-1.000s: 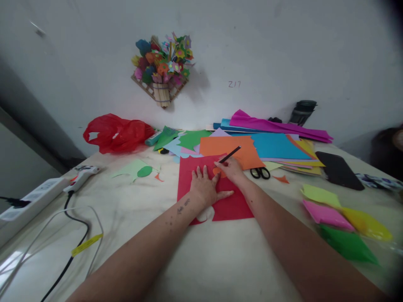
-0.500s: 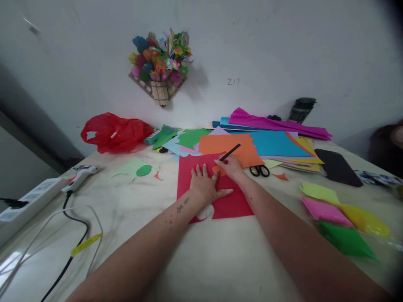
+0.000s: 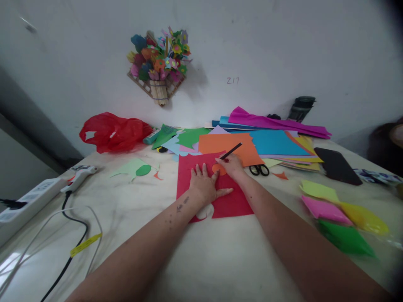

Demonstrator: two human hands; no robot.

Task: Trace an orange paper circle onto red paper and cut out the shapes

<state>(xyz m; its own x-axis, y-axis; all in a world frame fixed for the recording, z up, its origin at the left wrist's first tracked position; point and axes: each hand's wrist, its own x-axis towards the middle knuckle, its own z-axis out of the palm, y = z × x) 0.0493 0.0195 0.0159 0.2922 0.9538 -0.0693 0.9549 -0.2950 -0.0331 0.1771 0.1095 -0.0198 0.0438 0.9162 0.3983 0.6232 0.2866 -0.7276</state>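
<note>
My left hand (image 3: 203, 184) lies spread over a red sheet (image 3: 231, 205) on the table, one finger reaching the edge of a small orange round piece (image 3: 219, 168). Between the fingers of my right hand (image 3: 232, 164) is a dark pencil (image 3: 233, 150), slanting up to the right. Its tip is by the top of the orange piece, partly hidden by my fingers. The red sheet has a curved notch cut from its front edge and an uneven back edge. Just right of my right hand lie scissors, whose black handles (image 3: 259, 170) show.
Behind the red sheet lie an orange sheet (image 3: 229, 144), a blue sheet (image 3: 280, 142) and green scraps (image 3: 192, 137). Left are a red plastic bag (image 3: 115, 132), a power strip (image 3: 34, 197) and cables. A black phone (image 3: 338, 165) and colourful packets (image 3: 346, 239) lie right.
The pencil has shifted slightly, and more of the orange piece's top shows beside my right hand. My left hand stays spread in the same place.
</note>
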